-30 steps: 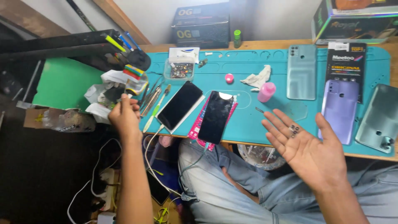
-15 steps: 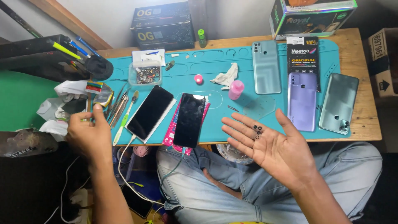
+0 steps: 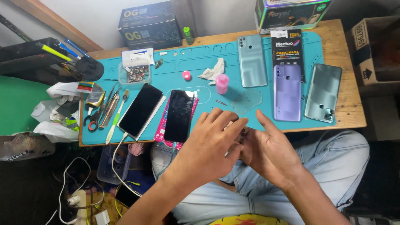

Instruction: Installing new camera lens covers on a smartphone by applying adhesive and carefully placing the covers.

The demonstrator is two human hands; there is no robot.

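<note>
Two dark phone screens (image 3: 141, 109) (image 3: 179, 115) mid-mat, black retail card (image 3: 287, 48) above lilac phone, dark box (image 3: 148, 25) behind.

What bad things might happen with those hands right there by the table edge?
The left hand picks at something tiny in the right hand's palm, held out over the lap; a dropped bit might vanish among the floor clutter. The black phone overhangs the blue mat edge beside the left hand, so a bump could knock it off.

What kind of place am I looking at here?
Probably a small phone repair bench: a teal work mat holding several phones, hand tools at its left edge, and a clear box of tiny parts.
</note>
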